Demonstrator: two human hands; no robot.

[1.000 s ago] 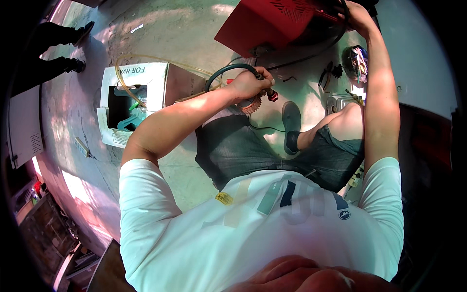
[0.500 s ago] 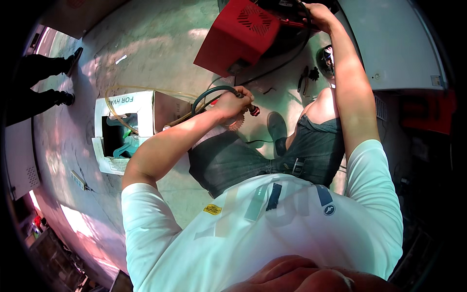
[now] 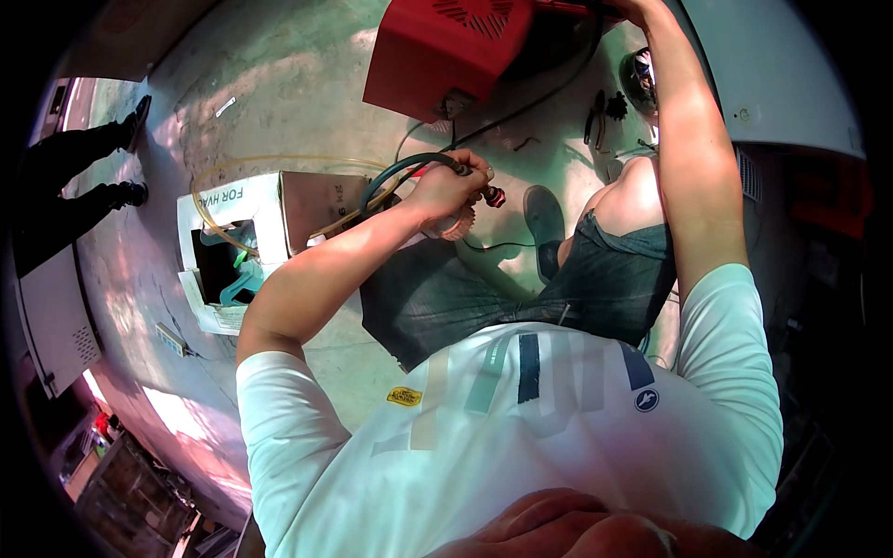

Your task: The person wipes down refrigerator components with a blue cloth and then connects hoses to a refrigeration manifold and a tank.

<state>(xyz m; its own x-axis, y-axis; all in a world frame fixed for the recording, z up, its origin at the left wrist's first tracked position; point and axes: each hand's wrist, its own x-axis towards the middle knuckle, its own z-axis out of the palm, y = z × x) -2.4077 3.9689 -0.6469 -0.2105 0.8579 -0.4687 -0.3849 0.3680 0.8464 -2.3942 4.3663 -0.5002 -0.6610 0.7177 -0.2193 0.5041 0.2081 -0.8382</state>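
Observation:
My left hand [image 3: 445, 191] is closed around the end of a dark hose [image 3: 395, 169], which loops back over the wrist. A red-and-black fitting [image 3: 493, 195] pokes out past the fingers. Just under this hand shows a round, ridged part [image 3: 458, 226], partly covered. My right hand [image 3: 640, 7] is at the upper edge beside the red machine [image 3: 433, 60]. Its fingers are cut off by the picture, so what they touch is hidden. A black hose [image 3: 558, 88] runs down from there across the floor.
An open cardboard box [image 3: 321, 205] with a yellowish hose [image 3: 279, 160] stands at the left. Pliers [image 3: 595, 116] lie on the floor near a shiny round object [image 3: 638, 79]. A pale cabinet [image 3: 781, 74] is at the right; another person's legs [image 3: 84, 209] are at far left.
The view has shifted slightly, putting the red machine higher in the picture. My right hand has slipped mostly past the upper edge. My left hand keeps its hold on the hose.

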